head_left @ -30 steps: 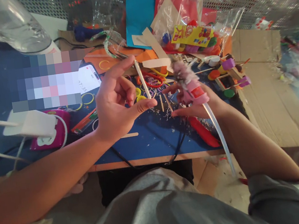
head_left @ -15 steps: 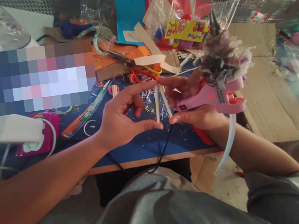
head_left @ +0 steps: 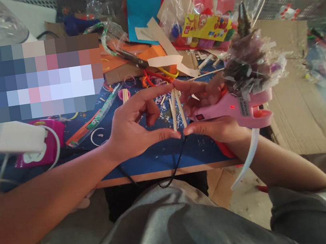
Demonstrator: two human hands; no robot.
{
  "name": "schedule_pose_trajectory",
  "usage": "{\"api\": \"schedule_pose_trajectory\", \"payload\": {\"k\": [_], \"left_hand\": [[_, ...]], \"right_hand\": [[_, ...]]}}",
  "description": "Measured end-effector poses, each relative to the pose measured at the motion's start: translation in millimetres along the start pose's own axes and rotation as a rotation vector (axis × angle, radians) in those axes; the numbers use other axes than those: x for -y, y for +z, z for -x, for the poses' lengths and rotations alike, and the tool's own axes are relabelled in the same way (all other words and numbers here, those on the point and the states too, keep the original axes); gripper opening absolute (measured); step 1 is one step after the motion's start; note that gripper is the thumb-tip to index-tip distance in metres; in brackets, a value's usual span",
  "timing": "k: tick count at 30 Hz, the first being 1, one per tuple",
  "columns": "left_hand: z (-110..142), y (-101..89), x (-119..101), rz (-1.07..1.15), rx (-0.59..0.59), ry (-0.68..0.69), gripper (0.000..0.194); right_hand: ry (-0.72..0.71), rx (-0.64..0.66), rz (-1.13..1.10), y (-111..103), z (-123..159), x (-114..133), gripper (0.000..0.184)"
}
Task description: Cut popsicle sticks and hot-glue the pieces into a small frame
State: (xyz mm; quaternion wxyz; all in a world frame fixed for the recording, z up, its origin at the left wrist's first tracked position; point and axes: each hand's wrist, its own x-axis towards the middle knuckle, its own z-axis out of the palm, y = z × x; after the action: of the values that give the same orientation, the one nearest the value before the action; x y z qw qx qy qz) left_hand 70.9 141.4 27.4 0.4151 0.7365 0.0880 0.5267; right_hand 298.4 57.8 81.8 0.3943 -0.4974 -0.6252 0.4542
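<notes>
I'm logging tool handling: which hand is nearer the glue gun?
Right. The right hand holds the glue gun; the left hand is apart, to its left, pinching a stick.

Pink glue gun [head_left: 225,110], pale tan sticks [head_left: 174,112], blue tabletop [head_left: 153,163], yellow label [head_left: 208,27] with printed figures

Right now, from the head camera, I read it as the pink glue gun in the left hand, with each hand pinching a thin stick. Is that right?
Not quite: the head view shows the pink glue gun in the right hand, not the left hand, with each hand pinching a thin stick.
</notes>
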Motion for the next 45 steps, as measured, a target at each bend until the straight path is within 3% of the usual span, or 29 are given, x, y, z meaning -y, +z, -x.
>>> {"api": "schedule_pose_trajectory", "payload": {"k": [6, 12, 22, 29, 34, 41, 45], "left_hand": [[-1, 0.0, -13, -0.068, -0.013, -0.143, 0.086], [-1, 1.6, -16, -0.061, -0.026, -0.115, 0.086], [-3, 1.8, -20, -0.042, -0.019, -0.054, 0.081], [0, 1.0, -17, -0.088, -0.002, -0.116, 0.085], [-1, 1.9, -19, -0.062, -0.010, -0.089, 0.082], [0, 0.0, -19, -0.110, 0.009, -0.136, 0.083], [1, 0.3, -20, -0.116, 0.002, -0.142, 0.082]], "right_hand": [[0.043, -0.040, -0.043, 7, -2, 11, 0.076], [-0.014, -0.032, -0.031, 4, -3, 7, 0.071], [-0.078, -0.125, 0.116, 1, -2, -2, 0.059], [-0.084, -0.176, 0.075, 6, -2, 3, 0.065], [-0.105, -0.154, 0.110, 0, -1, -8, 0.067], [-0.063, -0.185, 0.196, -3, 0, -10, 0.047], [-0.067, -0.210, 0.168, -3, 1, -8, 0.056]]}}
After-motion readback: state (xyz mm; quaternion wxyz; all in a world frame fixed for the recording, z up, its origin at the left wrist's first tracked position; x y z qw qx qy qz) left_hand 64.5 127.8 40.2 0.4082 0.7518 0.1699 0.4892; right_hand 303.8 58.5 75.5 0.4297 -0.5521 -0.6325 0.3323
